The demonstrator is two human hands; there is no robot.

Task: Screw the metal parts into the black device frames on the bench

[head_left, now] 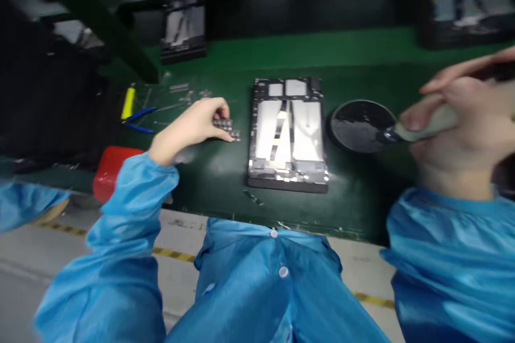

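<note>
An opened tablet [287, 136] lies back-up on the green bench, showing silver plates and a ribbon cable. My left hand [196, 124] reaches left of it, fingertips pinching a small dark strip of parts [227, 127] that rests on the bench. My right hand [454, 123] is raised at the right, shut around a pale grey tool handle [426, 126] whose dark tip points toward a round black dish [360, 124] right of the tablet. Both arms wear blue sleeves.
A red block [109, 171] sits at the bench's front left edge. Blue-handled cutters [139, 120] and a yellow tool [128, 102] lie at the left. Dark trays [184, 29] stand at the back. Grey floor with yellow striped tape [173, 253] runs below.
</note>
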